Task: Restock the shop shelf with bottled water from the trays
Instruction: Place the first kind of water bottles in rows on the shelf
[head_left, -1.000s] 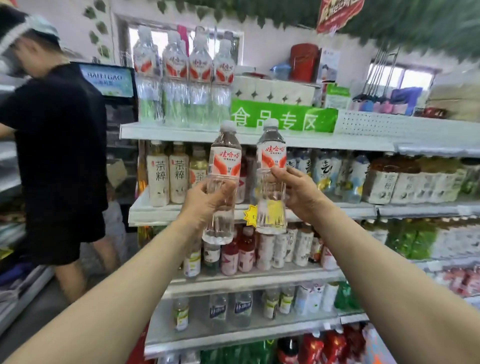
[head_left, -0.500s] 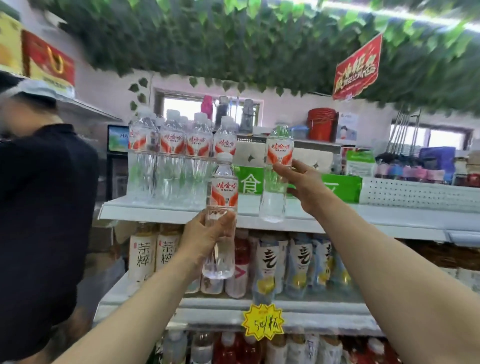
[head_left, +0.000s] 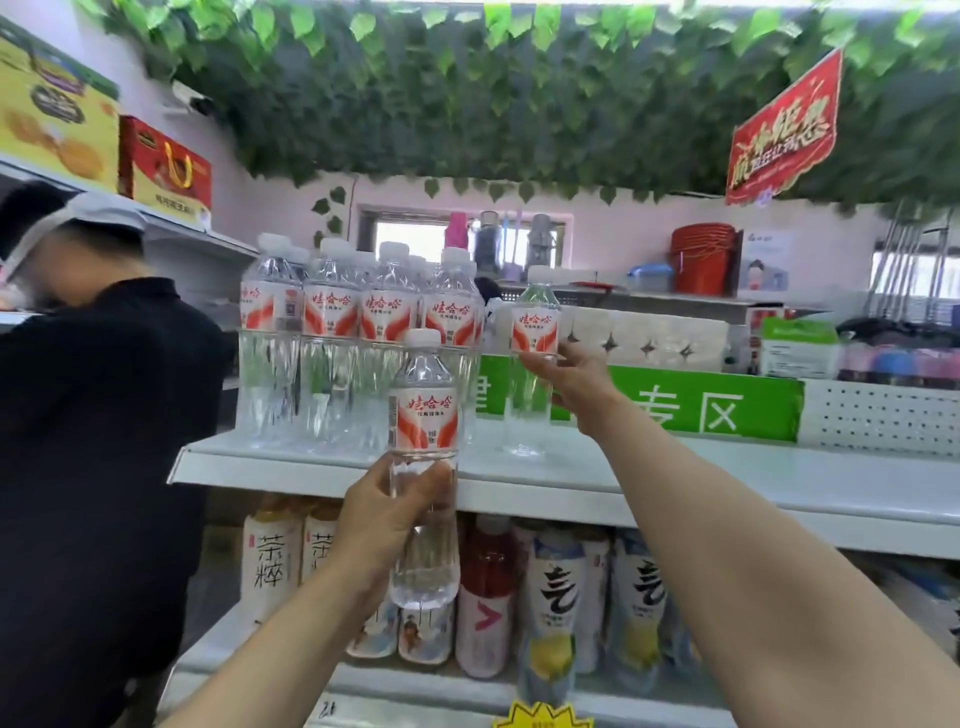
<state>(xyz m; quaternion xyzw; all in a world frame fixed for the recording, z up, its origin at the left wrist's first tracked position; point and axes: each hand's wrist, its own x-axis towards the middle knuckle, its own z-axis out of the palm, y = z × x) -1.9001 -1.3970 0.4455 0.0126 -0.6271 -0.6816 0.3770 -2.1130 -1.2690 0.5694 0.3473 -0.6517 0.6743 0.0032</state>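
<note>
My left hand grips a water bottle round its lower half, fingers curled; bottle upright, white cap up, red-and-white label facing me; it is held in front of the top shelf edge, not on it. My right hand reaches further in and holds a second water bottle just below its label, fingers wrapped behind it; that one stands upright with its base at the shelf surface, cannot tell if it is fully down. Just left of it, a row of the same water bottles stands on the shelf, packed close, more behind; small gap between the row and the second bottle. Behind my right hand, a green sign with white characters; white tissue packs above it; red bucket further back. Shelf below: pale tea bottles at left, a red drink bottle, lemon drink bottles at right; yellow price tag at the bottom edge. Person in black top at far left, blurred. Leaf garland overhead; red hanging sign upper right.
</note>
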